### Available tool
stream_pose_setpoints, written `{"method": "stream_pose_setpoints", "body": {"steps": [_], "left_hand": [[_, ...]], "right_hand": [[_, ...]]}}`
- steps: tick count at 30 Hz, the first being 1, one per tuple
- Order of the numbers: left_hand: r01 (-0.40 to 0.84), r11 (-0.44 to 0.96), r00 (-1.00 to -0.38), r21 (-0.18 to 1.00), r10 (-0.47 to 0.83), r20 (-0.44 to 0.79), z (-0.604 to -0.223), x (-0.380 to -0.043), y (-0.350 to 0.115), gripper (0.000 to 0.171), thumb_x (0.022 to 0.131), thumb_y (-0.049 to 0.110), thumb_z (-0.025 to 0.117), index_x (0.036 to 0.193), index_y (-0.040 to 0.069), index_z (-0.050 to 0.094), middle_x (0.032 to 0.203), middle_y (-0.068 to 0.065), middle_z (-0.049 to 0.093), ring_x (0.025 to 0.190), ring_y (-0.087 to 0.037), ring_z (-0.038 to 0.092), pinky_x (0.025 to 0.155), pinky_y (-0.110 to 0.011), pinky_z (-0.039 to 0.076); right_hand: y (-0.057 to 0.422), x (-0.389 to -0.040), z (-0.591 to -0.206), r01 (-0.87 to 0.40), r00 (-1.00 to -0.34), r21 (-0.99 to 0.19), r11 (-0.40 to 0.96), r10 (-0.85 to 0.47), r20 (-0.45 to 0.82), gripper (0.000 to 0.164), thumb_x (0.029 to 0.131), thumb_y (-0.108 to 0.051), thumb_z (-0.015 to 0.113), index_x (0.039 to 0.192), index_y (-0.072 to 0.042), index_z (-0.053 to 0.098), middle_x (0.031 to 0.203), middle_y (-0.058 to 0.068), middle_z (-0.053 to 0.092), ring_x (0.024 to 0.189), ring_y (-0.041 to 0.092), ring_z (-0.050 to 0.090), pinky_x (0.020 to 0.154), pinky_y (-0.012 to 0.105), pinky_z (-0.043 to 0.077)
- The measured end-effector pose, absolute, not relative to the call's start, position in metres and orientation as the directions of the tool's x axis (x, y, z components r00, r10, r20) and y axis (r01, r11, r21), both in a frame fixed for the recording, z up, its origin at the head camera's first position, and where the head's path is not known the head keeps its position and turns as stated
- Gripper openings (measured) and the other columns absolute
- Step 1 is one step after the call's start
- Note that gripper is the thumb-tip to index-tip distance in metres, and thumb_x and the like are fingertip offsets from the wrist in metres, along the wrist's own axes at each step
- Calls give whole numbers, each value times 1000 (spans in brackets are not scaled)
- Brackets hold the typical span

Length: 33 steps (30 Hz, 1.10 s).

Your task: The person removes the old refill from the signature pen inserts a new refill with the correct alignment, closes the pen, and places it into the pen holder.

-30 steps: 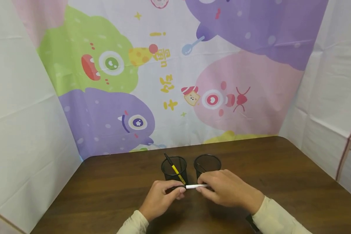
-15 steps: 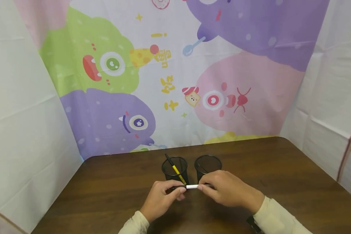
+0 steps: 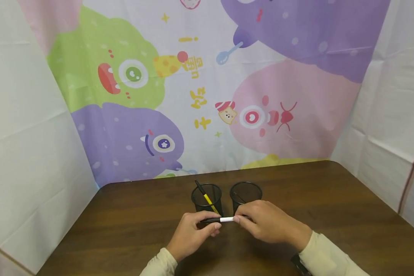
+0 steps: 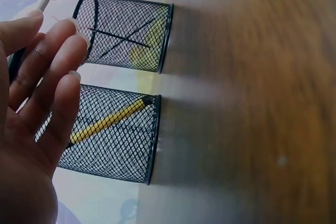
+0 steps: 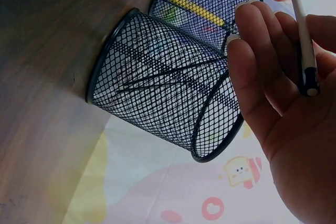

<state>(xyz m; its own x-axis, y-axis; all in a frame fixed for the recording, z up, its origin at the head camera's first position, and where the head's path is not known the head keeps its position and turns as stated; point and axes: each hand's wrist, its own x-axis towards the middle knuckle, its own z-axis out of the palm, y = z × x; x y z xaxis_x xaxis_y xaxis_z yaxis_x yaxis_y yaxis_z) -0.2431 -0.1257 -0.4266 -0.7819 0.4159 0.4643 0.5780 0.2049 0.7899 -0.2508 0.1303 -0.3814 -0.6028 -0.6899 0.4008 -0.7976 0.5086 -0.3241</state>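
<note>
A slim pen with a white barrel and a black section lies level between my two hands, in front of two black mesh cups. My left hand has its thumb and index finger around the black section at the left. The right hand pinches the white barrel between thumb and fingers. In the right wrist view, the black-ringed end of the pen sticks out over the right palm. The left mesh cup holds a yellow pen with black ends. Thin dark sticks stand inside the right mesh cup.
The cups stand side by side on a dark brown wooden table. Behind it hangs a cloth printed with cartoon monsters. White cloth walls close off both sides. A dark object shows beneath the right sleeve.
My right thumb has come up over the white barrel, covering more of it. The left thumb has dropped slightly, so more of the black section shows. The cups stay where they were.
</note>
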Motion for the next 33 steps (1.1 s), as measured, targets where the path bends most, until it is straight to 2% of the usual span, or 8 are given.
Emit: {"method": "stream_pose_setpoints", "body": {"steps": [6,11,16,20,25,28,33], "left_hand": [[579,168,-778,798,408,479,-427,-241,-127,15,93,21,73,105,11,75,84,-12,75,71,-16,72,65,-35,61],[597,171,-769,784,401,498,-426,-241,-127,12,94,19,73,101,10,76,81,-6,74,68,-15,71,63,-34,61],[610,164,-756,775,412,508,-425,-242,-127,12,94,16,72,102,8,75,80,-10,74,68,-15,71,62,-34,61],[604,156,-759,782,411,505,-426,-241,-126,11,94,11,71,102,5,75,80,-10,74,67,-16,71,62,-34,61],[610,160,-757,776,406,512,-424,-242,-126,10,92,2,71,101,0,73,78,-14,73,66,-19,72,61,-35,61],[604,173,-763,778,406,502,-424,-243,-126,9,92,1,71,100,-1,73,78,-15,73,66,-18,71,62,-35,61],[570,172,-779,803,422,463,-424,-243,-124,11,94,9,71,100,1,74,79,-15,73,67,-16,71,63,-34,61]], "right_hand": [[128,-249,-381,-809,-588,-315,496,-695,415,25,104,-30,56,80,-26,59,67,-21,41,56,-4,38,50,18,37],[127,-248,-380,-815,-579,-302,494,-691,433,20,103,-30,59,83,-27,65,70,-22,48,57,-4,42,51,18,40],[128,-248,-379,-817,-577,-302,492,-691,436,19,102,-30,61,85,-26,68,72,-23,51,58,-4,44,51,18,42],[129,-248,-380,-813,-579,-371,449,-696,425,20,103,-31,59,86,-26,67,71,-21,54,57,-4,46,51,17,43],[128,-251,-379,-807,-563,-463,366,-711,421,19,103,-27,59,86,-23,67,70,-13,61,59,-4,52,52,17,47],[128,-253,-378,-819,-549,-452,353,-712,438,19,103,-25,60,86,-21,67,69,-15,60,59,-5,52,52,15,47],[131,-251,-379,-828,-546,-418,373,-706,451,18,102,-26,61,85,-22,67,69,-22,54,58,-7,49,53,14,44]]}}
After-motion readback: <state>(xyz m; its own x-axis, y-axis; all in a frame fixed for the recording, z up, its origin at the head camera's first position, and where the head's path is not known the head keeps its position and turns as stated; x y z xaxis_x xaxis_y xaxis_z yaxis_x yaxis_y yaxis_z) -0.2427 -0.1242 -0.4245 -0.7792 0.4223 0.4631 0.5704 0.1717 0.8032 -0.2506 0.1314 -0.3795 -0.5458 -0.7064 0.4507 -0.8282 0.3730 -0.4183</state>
